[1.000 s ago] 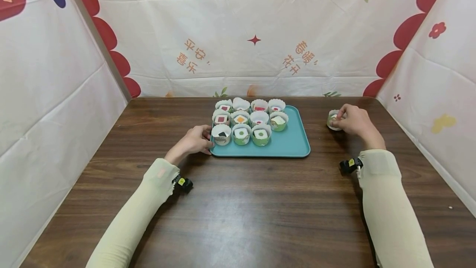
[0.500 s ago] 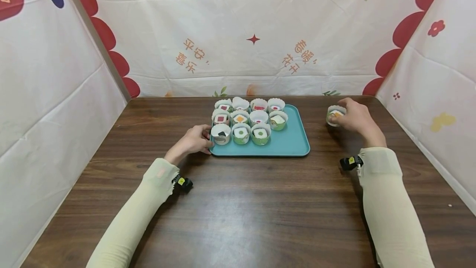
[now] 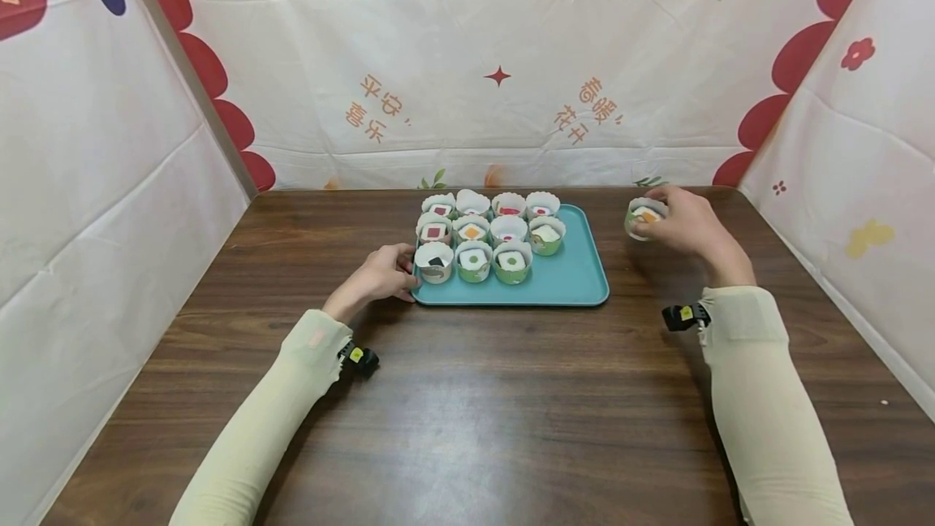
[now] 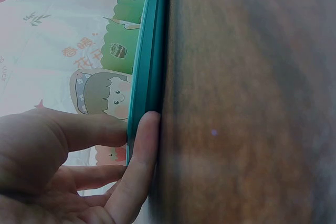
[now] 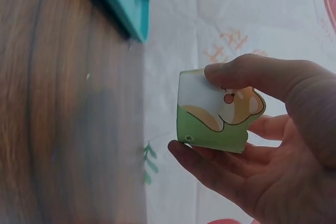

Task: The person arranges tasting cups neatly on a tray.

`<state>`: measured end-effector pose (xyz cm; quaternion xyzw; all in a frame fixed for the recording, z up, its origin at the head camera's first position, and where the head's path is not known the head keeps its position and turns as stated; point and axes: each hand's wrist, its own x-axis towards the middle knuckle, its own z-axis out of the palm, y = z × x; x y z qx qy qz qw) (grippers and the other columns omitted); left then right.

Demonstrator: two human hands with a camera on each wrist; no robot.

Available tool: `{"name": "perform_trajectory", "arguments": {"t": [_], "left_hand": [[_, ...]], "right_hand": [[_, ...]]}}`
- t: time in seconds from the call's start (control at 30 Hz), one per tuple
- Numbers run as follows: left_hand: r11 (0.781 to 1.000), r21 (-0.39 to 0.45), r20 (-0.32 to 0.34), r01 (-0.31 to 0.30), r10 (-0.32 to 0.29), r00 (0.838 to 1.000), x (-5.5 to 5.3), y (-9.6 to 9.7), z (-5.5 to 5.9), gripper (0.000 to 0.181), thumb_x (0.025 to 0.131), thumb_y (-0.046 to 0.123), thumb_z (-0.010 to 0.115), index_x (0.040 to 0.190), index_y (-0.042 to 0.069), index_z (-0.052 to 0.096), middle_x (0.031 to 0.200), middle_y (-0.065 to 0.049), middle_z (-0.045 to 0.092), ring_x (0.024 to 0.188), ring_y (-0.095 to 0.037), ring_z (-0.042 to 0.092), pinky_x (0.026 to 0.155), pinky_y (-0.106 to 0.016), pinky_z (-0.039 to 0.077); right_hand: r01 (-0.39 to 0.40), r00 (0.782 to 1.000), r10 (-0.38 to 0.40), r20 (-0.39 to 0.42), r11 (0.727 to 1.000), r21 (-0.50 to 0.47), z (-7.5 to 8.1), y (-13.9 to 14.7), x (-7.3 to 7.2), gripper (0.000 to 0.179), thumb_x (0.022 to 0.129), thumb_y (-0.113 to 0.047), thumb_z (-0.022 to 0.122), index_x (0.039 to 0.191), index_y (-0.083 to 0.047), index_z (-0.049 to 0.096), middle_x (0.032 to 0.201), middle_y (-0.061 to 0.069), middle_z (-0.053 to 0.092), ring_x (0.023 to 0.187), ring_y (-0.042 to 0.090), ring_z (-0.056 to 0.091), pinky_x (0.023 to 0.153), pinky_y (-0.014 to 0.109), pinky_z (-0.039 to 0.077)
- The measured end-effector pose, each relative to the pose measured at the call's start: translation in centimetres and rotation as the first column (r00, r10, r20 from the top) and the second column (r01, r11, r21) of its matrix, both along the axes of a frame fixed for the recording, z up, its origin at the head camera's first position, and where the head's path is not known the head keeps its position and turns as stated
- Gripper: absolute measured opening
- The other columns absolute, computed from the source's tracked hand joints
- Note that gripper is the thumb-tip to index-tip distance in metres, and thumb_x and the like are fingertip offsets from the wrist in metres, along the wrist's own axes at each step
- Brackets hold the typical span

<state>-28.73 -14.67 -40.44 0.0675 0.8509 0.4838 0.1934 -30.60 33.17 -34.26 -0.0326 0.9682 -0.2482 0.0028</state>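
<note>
My right hand (image 3: 690, 226) holds a paper baking cup (image 5: 215, 114) with a green base and a cartoon dog on its side. Thumb and fingers grip its wall from either side, and it hangs over the table to the right of the tray. In the head view a white piece with an orange mark shows inside this cup. My left hand (image 3: 383, 273) pinches the left edge of the teal tray (image 3: 562, 282), thumb at the rim and a finger against its outer side. On the tray, similar paper cups (image 3: 512, 262) stand close together in rows, with white pieces bearing coloured marks.
The cups fill the left and back of the tray; bare tray surface shows at its right and front. A brown wooden table (image 3: 467, 404) lies beneath. White printed cloth (image 3: 467, 39) walls in the back and both sides.
My right hand has raised the paper cup from the table and brought it slightly left and back. My left hand has stayed at the tray's edge.
</note>
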Motion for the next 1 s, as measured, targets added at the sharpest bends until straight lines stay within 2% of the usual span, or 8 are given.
{"name": "perform_trajectory", "arguments": {"t": [0.13, 0.33, 0.53, 0.73, 1.0], "left_hand": [[1.000, -0.005, -0.001, -0.004, 0.004, 1.000, 0.0, 0.0, -0.1, 0.069, 0.093, -0.005, 0.065, 0.156, -0.004, 0.035, 0.123, -0.025, 0.054, 0.088, -0.024, 0.066, 0.071, -0.034, 0.068], [1.000, -0.011, -0.012, 0.002, -0.002, 1.000, 0.0, 0.1, -0.1, 0.070, 0.093, -0.006, 0.065, 0.156, -0.005, 0.035, 0.120, -0.024, 0.054, 0.086, -0.024, 0.066, 0.071, -0.034, 0.069], [1.000, -0.017, -0.005, -0.002, 0.002, 1.000, -0.1, 0.1, -0.1, 0.069, 0.093, -0.005, 0.065, 0.156, -0.004, 0.035, 0.122, -0.024, 0.054, 0.087, -0.024, 0.066, 0.071, -0.033, 0.068], [1.000, -0.016, -0.004, -0.005, 0.005, 1.000, 0.0, 0.1, -0.1, 0.069, 0.094, -0.006, 0.064, 0.156, -0.005, 0.035, 0.123, -0.025, 0.054, 0.088, -0.025, 0.065, 0.072, -0.034, 0.068], [1.000, -0.011, -0.006, 0.002, -0.002, 1.000, 0.0, 0.0, -0.1, 0.069, 0.094, -0.006, 0.064, 0.156, -0.005, 0.034, 0.122, -0.025, 0.054, 0.088, -0.024, 0.065, 0.071, -0.033, 0.068]], "right_hand": [[-0.040, 0.999, 0.040, -0.003, 0.999, -0.001, 0.8, -1.1, 0.2, 0.074, 0.093, -0.034, 0.076, 0.146, 0.006, 0.044, 0.129, 0.032, 0.055, 0.111, 0.044, 0.052, 0.087, 0.057, 0.050], [-0.074, 0.997, 0.074, -0.013, 0.997, 0.022, 1.4, -2.5, 0.4, 0.073, 0.092, -0.034, 0.075, 0.146, 0.004, 0.045, 0.123, 0.029, 0.059, 0.104, 0.040, 0.055, 0.078, 0.043, 0.050], [-0.123, 0.992, 0.123, -0.019, 0.992, 0.009, 1.5, -4.2, 0.8, 0.066, 0.092, -0.028, 0.076, 0.143, 0.003, 0.047, 0.123, 0.027, 0.060, 0.106, 0.039, 0.056, 0.086, 0.050, 0.052], [-0.177, 0.983, 0.177, -0.044, 0.984, 0.017, 1.3, -6.1, 1.1, 0.058, 0.089, -0.022, 0.076, 0.137, 0.002, 0.053, 0.120, 0.023, 0.063, 0.104, 0.034, 0.058, 0.085, 0.046, 0.053], [-0.266, 0.963, 0.267, -0.028, 0.963, 0.044, 1.0, -8.7, 1.4, 0.056, 0.090, -0.019, 0.077, 0.136, 0.002, 0.054, 0.131, 0.023, 0.061, 0.110, 0.034, 0.059, 0.088, 0.049, 0.054]]}}
